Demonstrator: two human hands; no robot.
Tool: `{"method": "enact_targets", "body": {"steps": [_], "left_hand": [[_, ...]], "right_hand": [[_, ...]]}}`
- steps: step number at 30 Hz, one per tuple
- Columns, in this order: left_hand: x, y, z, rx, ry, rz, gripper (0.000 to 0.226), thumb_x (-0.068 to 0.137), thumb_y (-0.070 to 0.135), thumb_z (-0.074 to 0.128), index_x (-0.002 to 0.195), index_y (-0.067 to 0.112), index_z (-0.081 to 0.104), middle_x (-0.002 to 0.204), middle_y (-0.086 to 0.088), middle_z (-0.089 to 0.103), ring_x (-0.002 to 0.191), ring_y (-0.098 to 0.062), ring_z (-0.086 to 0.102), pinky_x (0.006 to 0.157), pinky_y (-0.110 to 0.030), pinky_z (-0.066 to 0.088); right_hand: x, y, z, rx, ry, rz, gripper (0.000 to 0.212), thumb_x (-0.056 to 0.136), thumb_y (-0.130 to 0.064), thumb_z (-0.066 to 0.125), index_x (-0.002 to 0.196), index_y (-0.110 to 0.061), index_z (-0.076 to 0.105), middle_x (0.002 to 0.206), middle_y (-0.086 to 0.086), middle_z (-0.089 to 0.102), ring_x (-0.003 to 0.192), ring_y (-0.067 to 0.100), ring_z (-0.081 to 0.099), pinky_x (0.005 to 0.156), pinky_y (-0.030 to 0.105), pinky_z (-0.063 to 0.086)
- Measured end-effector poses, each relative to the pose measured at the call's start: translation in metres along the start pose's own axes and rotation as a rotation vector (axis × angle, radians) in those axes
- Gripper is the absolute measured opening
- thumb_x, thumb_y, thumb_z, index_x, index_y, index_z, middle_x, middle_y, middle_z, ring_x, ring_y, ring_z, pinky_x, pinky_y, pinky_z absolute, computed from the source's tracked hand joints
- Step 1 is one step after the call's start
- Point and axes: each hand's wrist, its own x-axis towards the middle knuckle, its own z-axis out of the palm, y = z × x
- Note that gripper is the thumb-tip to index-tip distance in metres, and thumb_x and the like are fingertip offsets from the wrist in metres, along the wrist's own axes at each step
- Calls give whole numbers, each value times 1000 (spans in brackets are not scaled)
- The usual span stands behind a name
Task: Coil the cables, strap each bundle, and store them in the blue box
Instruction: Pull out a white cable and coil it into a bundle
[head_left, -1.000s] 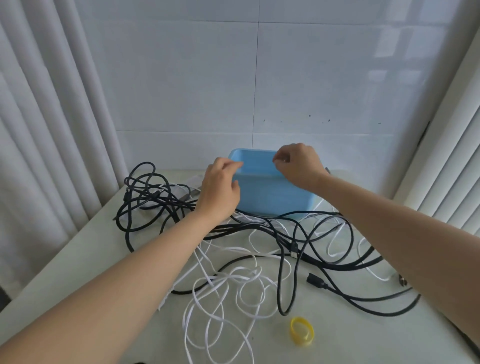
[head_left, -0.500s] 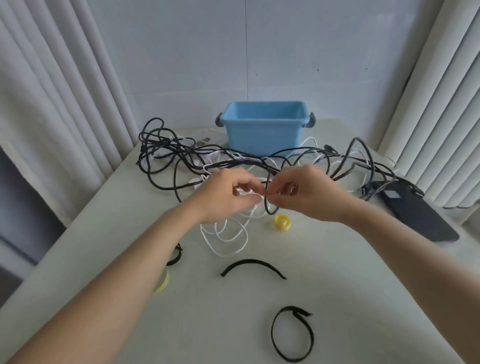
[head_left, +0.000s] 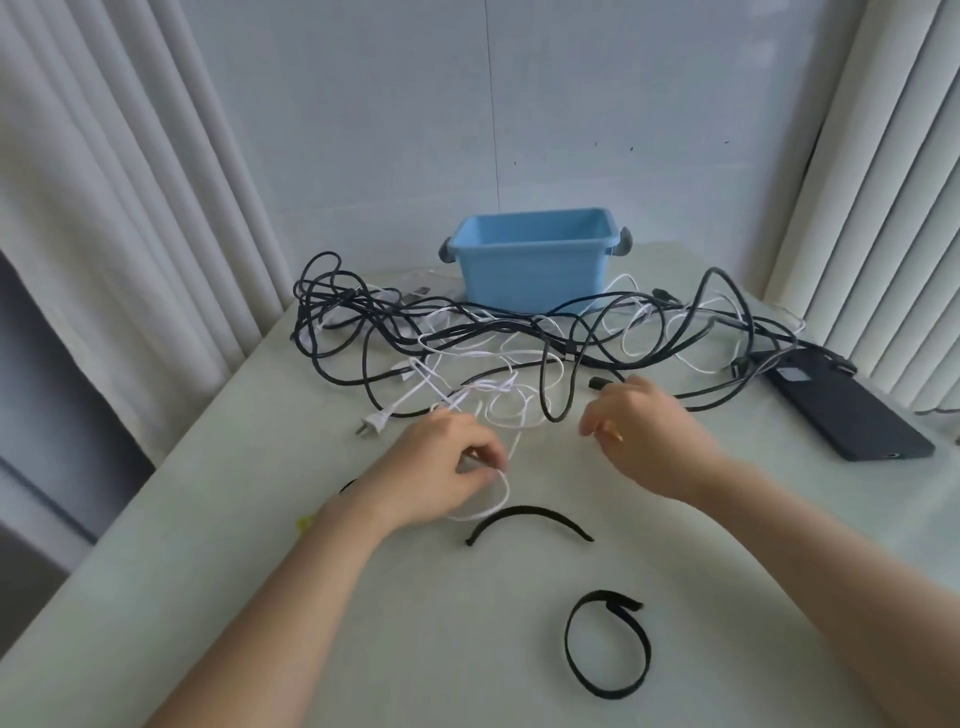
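A tangle of black cables (head_left: 467, 325) and white cables (head_left: 498, 387) lies across the table in front of the blue box (head_left: 535, 270), which stands at the back. My left hand (head_left: 441, 473) pinches a loop of white cable near the table's middle. My right hand (head_left: 644, 436) sits to its right with its fingers curled over a yellow strap (head_left: 615, 434), of which only a sliver shows. A white plug (head_left: 374, 422) lies left of my left hand. A curved black strap (head_left: 530, 519) and a closed black strap loop (head_left: 608, 649) lie nearer me.
A flat dark device (head_left: 852, 410) lies at the right with cables over its far end. A yellow-green piece (head_left: 306, 522) and a bit of black strap (head_left: 347, 486) peek out beside my left forearm. Curtains hang on both sides, and the table's left edge drops off.
My hands, together on a cable half a second ago, have parted. The left drew a white loop toward me, and the right moved right over the yellow strap. A second ago both touched the box.
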Motion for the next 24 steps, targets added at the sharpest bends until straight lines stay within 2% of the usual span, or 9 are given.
{"method": "enact_targets", "body": {"steps": [2, 5, 8, 10, 12, 14, 16, 20, 24], "left_hand": [[0, 11, 5, -187, 48, 7, 12, 88, 12, 72, 90, 24, 75, 84, 16, 66, 85, -3, 60, 78, -16, 48], [1, 28, 8, -550, 158, -35, 13, 92, 8, 69, 94, 21, 70, 88, 12, 69, 79, 0, 65, 74, -14, 49], [5, 24, -1, -724, 286, -82, 24, 93, -8, 60, 96, 15, 66, 97, 2, 70, 91, -15, 74, 86, -31, 59], [4, 8, -9, -629, 460, -179, 28, 89, -12, 56, 90, 14, 65, 93, 1, 71, 87, -14, 75, 82, -39, 61], [3, -17, -19, -319, 605, -285, 26, 86, -6, 60, 87, 20, 65, 93, 5, 71, 83, -12, 72, 74, -36, 59], [-3, -42, -24, -43, 546, -392, 22, 88, 7, 66, 102, 23, 68, 105, 5, 68, 91, -14, 66, 74, -27, 50], [-6, -61, -24, 44, 402, -527, 27, 90, 22, 69, 116, 22, 68, 114, 2, 64, 102, -19, 62, 81, -29, 46], [-4, -69, -24, 28, 351, -610, 15, 87, 23, 68, 100, 23, 76, 96, 0, 71, 93, -27, 64, 75, -30, 47], [0, -70, -30, 18, 360, -626, 17, 91, 21, 58, 90, 16, 75, 86, -3, 70, 84, -27, 61, 68, -30, 39]], "right_hand": [[0, -1, -4, -107, 116, 112, 18, 87, -11, 61, 93, -23, 74, 82, -9, 67, 91, 21, 52, 81, 35, 36], [-2, -21, -8, 184, 215, 23, 35, 77, -6, 69, 107, -25, 70, 92, -14, 64, 81, 10, 57, 79, 31, 43], [6, -42, -6, 429, -142, -106, 69, 78, 1, 68, 139, -28, 53, 122, -13, 55, 89, 6, 60, 77, 15, 46], [17, -45, 3, 263, -318, -141, 64, 84, -5, 68, 141, -29, 51, 129, -9, 51, 102, 9, 51, 91, 18, 41], [29, -42, 8, 150, -319, -136, 51, 86, -4, 63, 132, -27, 60, 126, -5, 55, 108, 12, 48, 99, 27, 40], [40, -41, 9, 105, -297, -99, 49, 85, 6, 53, 123, -22, 65, 119, 0, 59, 109, 16, 53, 96, 31, 45], [49, -38, 10, 38, -240, -59, 54, 82, 12, 44, 121, -19, 67, 113, 2, 63, 105, 18, 59, 92, 33, 49], [62, -25, 15, -80, -134, 136, 41, 82, -2, 50, 118, -17, 62, 111, 4, 67, 100, 31, 61, 81, 40, 52], [78, -18, 8, -156, -132, 277, 16, 81, -13, 53, 98, -10, 54, 102, 12, 62, 93, 36, 57, 67, 36, 41]]}}
